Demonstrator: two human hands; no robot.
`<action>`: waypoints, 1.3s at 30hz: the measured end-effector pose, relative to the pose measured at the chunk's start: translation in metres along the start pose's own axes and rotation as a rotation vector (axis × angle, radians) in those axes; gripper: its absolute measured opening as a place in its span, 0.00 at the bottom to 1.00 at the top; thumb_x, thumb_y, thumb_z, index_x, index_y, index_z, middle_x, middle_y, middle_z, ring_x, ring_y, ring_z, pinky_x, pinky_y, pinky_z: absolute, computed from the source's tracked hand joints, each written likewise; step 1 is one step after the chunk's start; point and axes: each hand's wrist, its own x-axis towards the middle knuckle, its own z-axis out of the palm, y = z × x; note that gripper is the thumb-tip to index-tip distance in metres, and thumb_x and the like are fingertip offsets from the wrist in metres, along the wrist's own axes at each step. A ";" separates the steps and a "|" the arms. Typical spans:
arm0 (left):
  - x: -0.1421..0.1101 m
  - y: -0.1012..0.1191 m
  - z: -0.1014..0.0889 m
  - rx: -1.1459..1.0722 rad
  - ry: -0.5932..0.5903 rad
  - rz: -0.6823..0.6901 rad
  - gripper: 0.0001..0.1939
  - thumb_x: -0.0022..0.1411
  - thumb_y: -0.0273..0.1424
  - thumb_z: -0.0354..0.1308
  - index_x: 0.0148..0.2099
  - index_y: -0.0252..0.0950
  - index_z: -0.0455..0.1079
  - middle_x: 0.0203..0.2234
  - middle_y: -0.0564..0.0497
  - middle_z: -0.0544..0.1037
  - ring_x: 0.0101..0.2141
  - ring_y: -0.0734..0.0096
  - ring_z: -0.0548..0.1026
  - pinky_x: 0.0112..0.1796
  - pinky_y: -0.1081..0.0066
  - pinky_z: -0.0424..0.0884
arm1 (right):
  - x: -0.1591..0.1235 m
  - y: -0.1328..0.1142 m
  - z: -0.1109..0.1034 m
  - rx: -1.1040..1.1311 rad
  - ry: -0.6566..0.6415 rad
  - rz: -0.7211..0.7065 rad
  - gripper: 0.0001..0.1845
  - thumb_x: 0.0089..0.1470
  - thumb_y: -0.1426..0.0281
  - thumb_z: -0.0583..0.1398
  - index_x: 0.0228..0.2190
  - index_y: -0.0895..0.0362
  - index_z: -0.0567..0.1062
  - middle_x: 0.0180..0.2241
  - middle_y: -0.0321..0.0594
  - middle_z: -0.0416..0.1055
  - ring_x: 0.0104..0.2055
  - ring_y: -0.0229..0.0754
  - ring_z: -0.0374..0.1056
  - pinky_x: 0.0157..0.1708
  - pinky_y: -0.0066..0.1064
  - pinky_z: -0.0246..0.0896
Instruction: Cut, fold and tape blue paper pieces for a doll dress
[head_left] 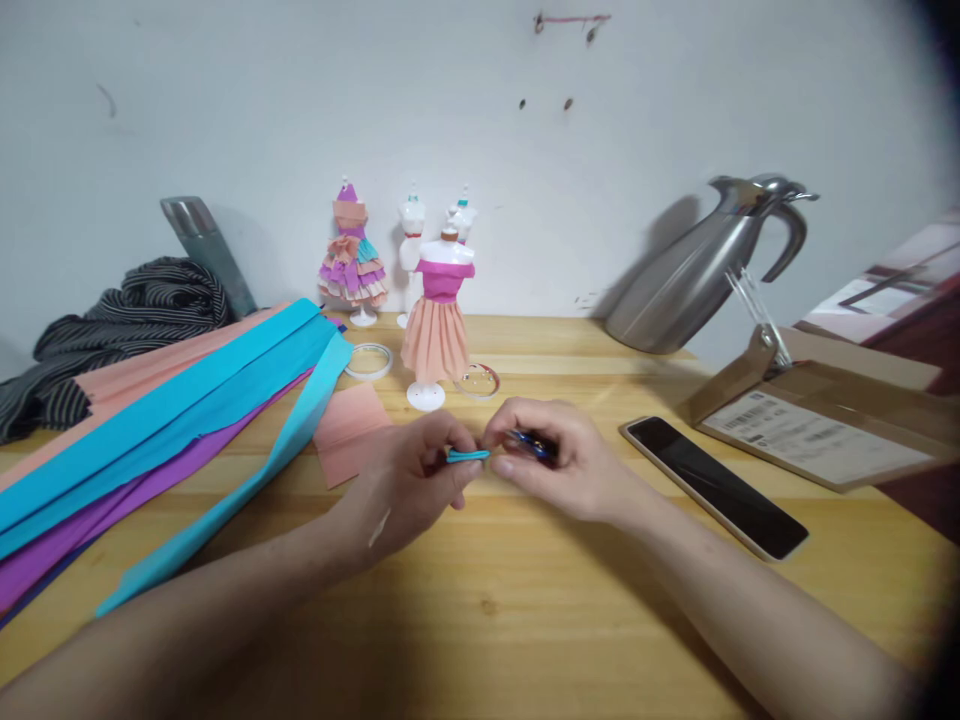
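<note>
Two inward pinches, close together: left grip (412,465) on folded blue fabric (469,455), right grip (566,460) on dark object (536,446).

On a light wooden table (495,610), a dark striped cloth (142,310) lies bunched at the left; behind it, a metal-topped flask (214,255) appears tilted. At the right, a steel jug (671,280) stands near the pale wall (285,90). Nearer are a cardboard box (877,405) with a printed label (814,435) and a dark-screened phone (716,487).

Both hands (401,490) (566,465) pinching, fingertips (501,466) close, forearms (247,590) (720,580) converging
</note>
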 end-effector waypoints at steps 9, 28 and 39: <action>-0.002 0.006 -0.001 -0.099 -0.015 0.064 0.06 0.56 0.28 0.60 0.32 0.35 0.65 0.32 0.51 0.79 0.19 0.84 0.71 0.21 0.81 0.69 | 0.001 0.001 -0.020 -0.117 -0.214 -0.063 0.20 0.61 0.57 0.50 0.25 0.57 0.64 0.21 0.33 0.58 0.22 0.34 0.53 0.23 0.27 0.48; -0.003 0.001 0.001 -0.134 0.012 0.116 0.06 0.56 0.28 0.60 0.33 0.35 0.65 0.39 0.47 0.81 0.18 0.82 0.74 0.17 0.82 0.68 | 0.000 -0.002 -0.015 -0.287 -0.169 -0.129 0.18 0.61 0.59 0.52 0.24 0.57 0.65 0.19 0.32 0.58 0.21 0.33 0.54 0.23 0.28 0.44; -0.003 0.000 0.002 -0.110 0.018 0.215 0.04 0.54 0.26 0.62 0.34 0.34 0.69 0.26 0.51 0.81 0.25 0.75 0.78 0.28 0.76 0.76 | 0.000 -0.005 -0.012 -0.277 -0.173 -0.126 0.20 0.62 0.58 0.52 0.24 0.58 0.68 0.19 0.33 0.62 0.22 0.34 0.57 0.23 0.28 0.46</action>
